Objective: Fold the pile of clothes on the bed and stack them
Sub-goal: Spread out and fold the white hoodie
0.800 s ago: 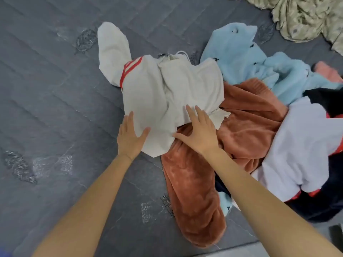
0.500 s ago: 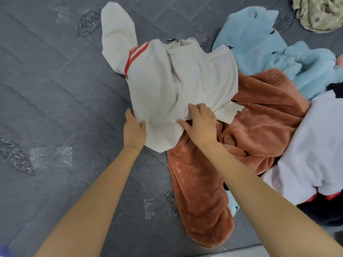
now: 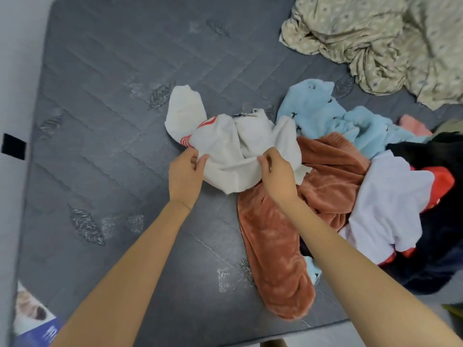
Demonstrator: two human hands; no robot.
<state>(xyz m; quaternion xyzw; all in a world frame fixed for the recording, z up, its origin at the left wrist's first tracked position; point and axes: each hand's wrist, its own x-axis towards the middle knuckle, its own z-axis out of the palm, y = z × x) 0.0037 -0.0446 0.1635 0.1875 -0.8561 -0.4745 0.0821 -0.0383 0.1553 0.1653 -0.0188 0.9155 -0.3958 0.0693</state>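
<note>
My left hand (image 3: 184, 176) and right hand (image 3: 276, 176) both grip the cream top (image 3: 225, 146), which lies near the middle of the bed (image 3: 112, 96), at the left end of the pile. On the left, my fingers (image 3: 193, 156) are curled over the near left edge of the top, with the thumb pinching the cloth from the near side. On the right, my fingers (image 3: 270, 152) are clamped on a bunched fold at its near right edge, thumb pressed against it. Between the two grips the hem sags toward the bed's near edge. A sleeve with red stripes runs off toward the far left corner. The right part of the top rests on the rust fleece (image 3: 275, 246), which stretches down to the near edge under my right forearm. Beyond it, toward the right edge, lie a blue fleece (image 3: 320, 116), a white garment (image 3: 390, 201) and a black one (image 3: 438, 151). A crumpled patterned sheet (image 3: 375, 33) fills the far right corner.
</note>
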